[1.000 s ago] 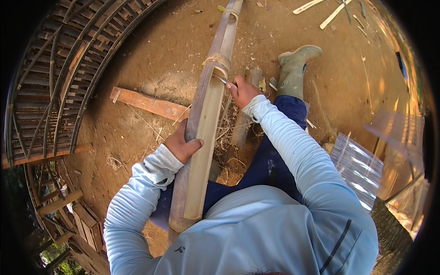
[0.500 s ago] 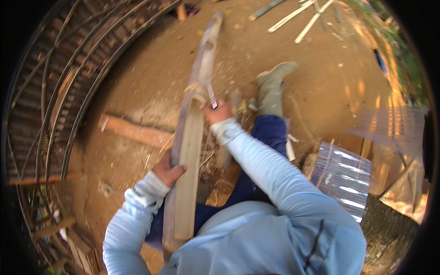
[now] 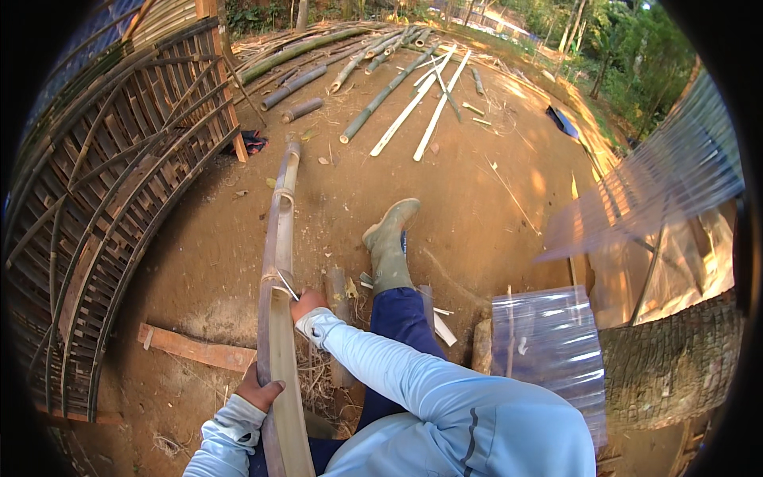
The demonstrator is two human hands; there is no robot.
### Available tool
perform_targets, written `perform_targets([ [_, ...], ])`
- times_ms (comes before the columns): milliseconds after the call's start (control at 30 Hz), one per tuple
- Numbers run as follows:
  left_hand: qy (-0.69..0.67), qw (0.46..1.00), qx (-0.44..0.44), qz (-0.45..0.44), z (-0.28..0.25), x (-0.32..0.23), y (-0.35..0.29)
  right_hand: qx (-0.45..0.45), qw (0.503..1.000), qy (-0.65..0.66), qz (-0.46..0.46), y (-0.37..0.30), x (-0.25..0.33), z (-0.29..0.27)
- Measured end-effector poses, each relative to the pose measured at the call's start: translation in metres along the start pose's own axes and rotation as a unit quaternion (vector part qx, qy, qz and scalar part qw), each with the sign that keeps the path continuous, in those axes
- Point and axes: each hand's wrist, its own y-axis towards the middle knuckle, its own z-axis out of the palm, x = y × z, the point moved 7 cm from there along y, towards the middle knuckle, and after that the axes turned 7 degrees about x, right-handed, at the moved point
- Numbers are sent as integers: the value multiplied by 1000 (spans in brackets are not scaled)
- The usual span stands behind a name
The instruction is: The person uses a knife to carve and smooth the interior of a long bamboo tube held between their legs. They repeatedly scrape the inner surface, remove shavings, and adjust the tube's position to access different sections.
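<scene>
A long split bamboo pole [image 3: 278, 254] runs away from my lap, its hollow inner side and cross-walls showing. My left hand [image 3: 258, 388] grips its left edge near my lap, thumb over the rim. Farther up, my right hand [image 3: 307, 303] is closed around a small knife [image 3: 287, 285]; its handle is mostly hidden in the fist. The thin blade points up and left and reaches to a node in the bamboo. Whether it is cutting into the wall, I cannot tell.
My booted leg [image 3: 389, 246] stretches out right of the pole. A slatted bamboo structure [image 3: 119, 207] curves along the left. Bamboo poles and pale strips [image 3: 429, 99] lie ahead on the dirt. Clear corrugated sheets [image 3: 548, 342] and a log [image 3: 671, 362] stand at right; an orange-brown board [image 3: 195, 348] lies left.
My view has tilted up, bringing the far yard into sight. The knife blade now slants left onto the node; before, it stood up beside the pole. My left hand keeps its grip.
</scene>
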Motion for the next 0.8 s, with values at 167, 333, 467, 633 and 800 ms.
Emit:
perform_targets([
  [167, -13, 1000, -2, 13, 6, -2, 6, -29, 999, -21, -7, 19, -21, 4],
  [333, -21, 999, -14, 24, 4, -13, -3, -30, 997, -72, -28, 23, -18, 11],
  [467, -16, 999, -18, 25, 4, -13, -3, -32, 996, -76, -14, 22, -17, 9],
  [633, 2, 1000, -14, 18, 3, -5, 2, -20, 998, -41, -39, 22, -17, 5],
  [800, 30, 999, -15, 15, 1, 1, 4, -8, 999, 27, -38, 19, -20, 5],
])
